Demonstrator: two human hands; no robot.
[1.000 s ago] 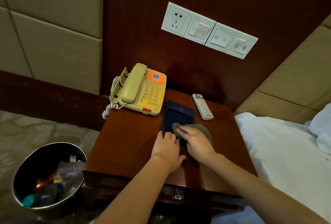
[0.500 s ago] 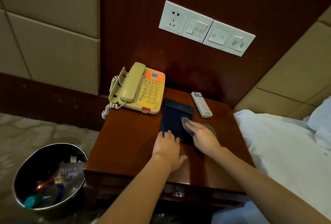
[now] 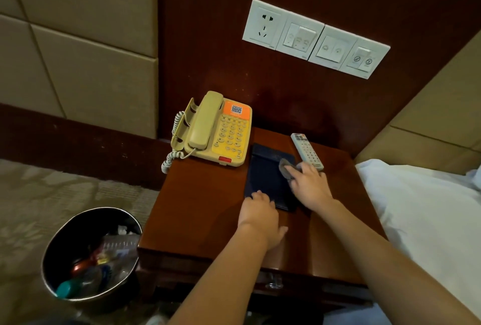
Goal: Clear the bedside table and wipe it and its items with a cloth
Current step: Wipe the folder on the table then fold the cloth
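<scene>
One flat dark folder (image 3: 265, 176) under outstretched left fingers (image 3: 256, 195); right fingers (image 3: 299, 170) grip crumpled cloth (image 3: 284, 166).

On the bedside table (image 3: 197, 207), the left hand (image 3: 260, 216) lies flat, fingertips pressing the near edge of a dark folder (image 3: 265, 176). The right hand (image 3: 309, 184) holds a bunched grey cloth (image 3: 285, 167) against the folder's far right part, just beside a white remote (image 3: 306, 151). A yellow telephone (image 3: 216, 129) sits behind the folder, and a waste bin (image 3: 48, 254) stands left of the table.

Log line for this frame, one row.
left hand: presses dark folder | right hand: holds grey cloth on it | phone, remote: on table
</scene>
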